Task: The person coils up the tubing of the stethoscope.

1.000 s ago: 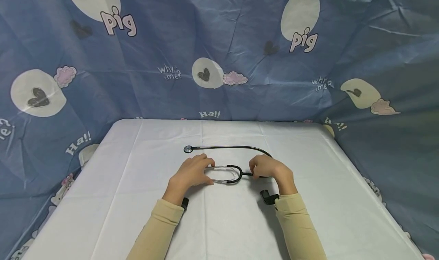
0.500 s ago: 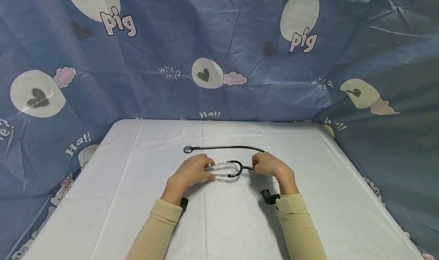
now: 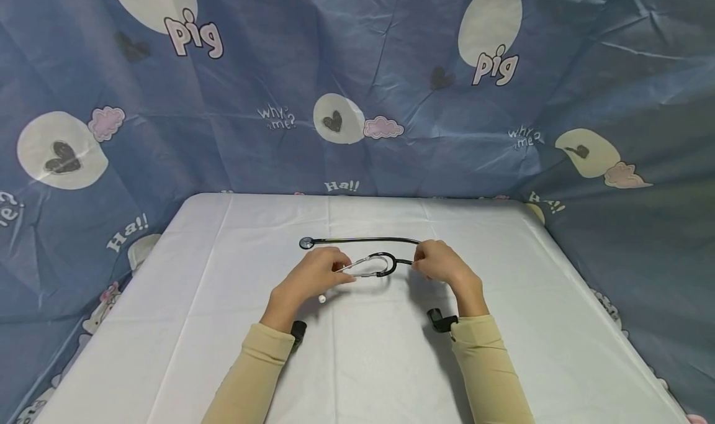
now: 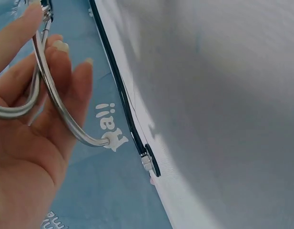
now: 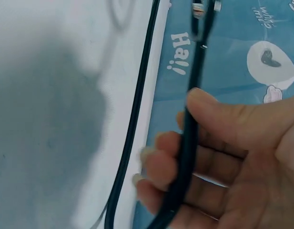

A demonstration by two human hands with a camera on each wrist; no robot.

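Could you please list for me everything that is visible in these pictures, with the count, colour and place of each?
Table: one, white-covered, under the hands
Stethoscope: one, black tubing and silver ear tubes, held in both hands, chest piece on the table
Patterned cloth: at least one, blue, behind and beside the table
Wrist devices: two, black, one at each wrist
Sleeves: two, beige, on the forearms
Left hand: one, bare, pinching the ear tubes
Right hand: one, bare, gripping the tubing

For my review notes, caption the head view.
Left hand holds a stethoscope's ear tubes, right hand its black tubing; the chest piece rests on white cloth.
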